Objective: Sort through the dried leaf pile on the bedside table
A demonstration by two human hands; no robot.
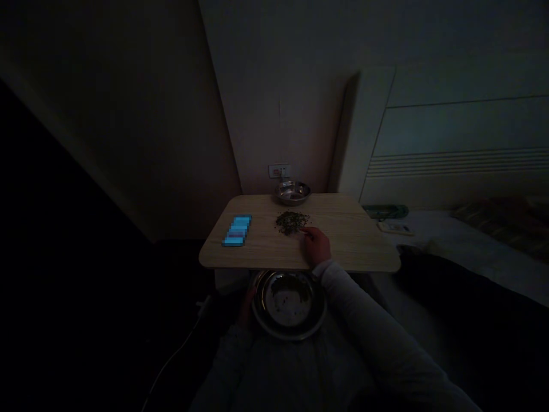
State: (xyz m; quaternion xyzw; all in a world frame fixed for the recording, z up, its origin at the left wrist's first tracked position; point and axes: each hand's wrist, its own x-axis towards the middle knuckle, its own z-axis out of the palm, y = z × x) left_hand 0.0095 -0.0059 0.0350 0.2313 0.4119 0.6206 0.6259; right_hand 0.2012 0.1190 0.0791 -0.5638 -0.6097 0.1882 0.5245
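Touching one pile (291,221) (one bowl (293,193) behind) is the right hand (316,245).

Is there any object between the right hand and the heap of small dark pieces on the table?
Nothing visible: the right hand is at the near right edge of the heap. The small bowl stands beyond it, the phone to its left.

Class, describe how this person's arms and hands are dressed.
The right sleeve is long, pale greyish and reaches the wrist; the left sleeve looks similar but is mostly lost in shadow. The right hand wears no glove. The left hand is too dark for detail.
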